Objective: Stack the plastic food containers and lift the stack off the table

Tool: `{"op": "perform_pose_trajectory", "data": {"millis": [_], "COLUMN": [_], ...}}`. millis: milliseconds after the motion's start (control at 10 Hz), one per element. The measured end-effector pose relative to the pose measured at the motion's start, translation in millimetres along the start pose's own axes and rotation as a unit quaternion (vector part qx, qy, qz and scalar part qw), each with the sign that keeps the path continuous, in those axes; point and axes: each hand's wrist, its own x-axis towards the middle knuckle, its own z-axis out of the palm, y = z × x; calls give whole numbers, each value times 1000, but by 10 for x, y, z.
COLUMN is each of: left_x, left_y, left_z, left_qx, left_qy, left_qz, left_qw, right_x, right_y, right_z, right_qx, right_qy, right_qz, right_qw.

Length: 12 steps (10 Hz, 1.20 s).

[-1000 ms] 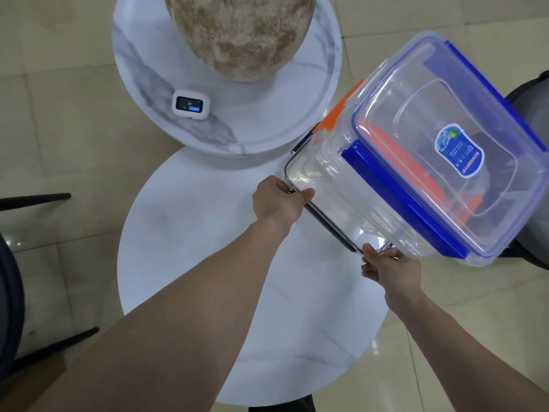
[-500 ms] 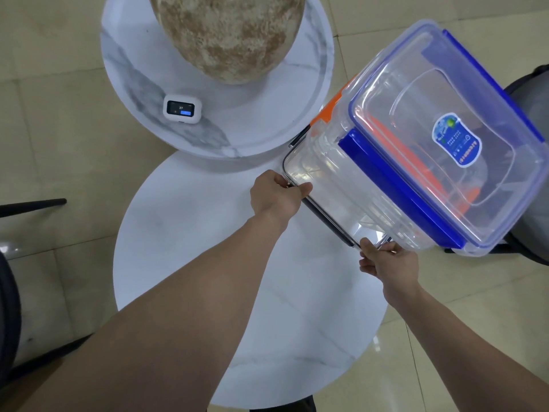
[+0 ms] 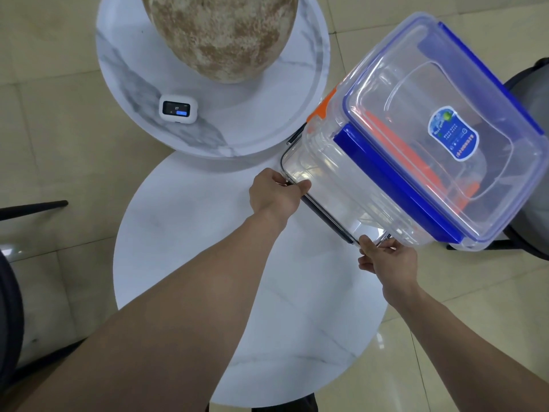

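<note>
A stack of clear plastic food containers (image 3: pixel 371 185) hangs in the air above the right side of the round white table (image 3: pixel 184 233). The top container has a blue-clipped lid (image 3: pixel 439 108) with a blue label; orange clips of a lower container show through and at its far left corner. The bottom container has a dark rim. My left hand (image 3: pixel 274 193) grips the stack's near left bottom corner. My right hand (image 3: pixel 386 257) holds the near right bottom corner from below. The stack tilts towards me.
A higher marble round table (image 3: pixel 124 84) at the back holds a large speckled brown sphere (image 3: pixel 219 34) and a small white device with a screen (image 3: pixel 177 109). Dark chair parts stand at the right (image 3: pixel 531 93) and left (image 3: pixel 32 205). Beige tiled floor surrounds the tables.
The view has shifted slightly; the stack stays gripped by both hands in about the same pose above the table, drifting a little up in the picture.
</note>
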Motion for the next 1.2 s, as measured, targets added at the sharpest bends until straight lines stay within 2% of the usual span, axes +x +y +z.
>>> {"op": "perform_pose_trajectory", "data": {"millis": [200, 400, 700, 1000, 1200], "left_x": [-39, -110, -146, -219, -360], "left_y": [-4, 10, 18, 40, -185], "left_z": [16, 51, 22, -81, -227], "left_qx": [-9, -34, 3, 63, 103], "left_qy": [2, -3, 14, 20, 0], "left_qz": [-4, -6, -4, 41, 39], "left_qw": [1000, 999, 1000, 997, 994], "right_x": [-52, -56, -56, -86, -346], "right_y": [-27, -54, -33, -23, 111], "right_z": [23, 53, 84, 82, 80], "right_qx": [24, 86, 144, 122, 110], "right_qy": [9, 9, 5, -10, -32], "right_qz": [3, 50, 90, 94, 109], "right_qw": [1000, 995, 985, 988, 987]}}
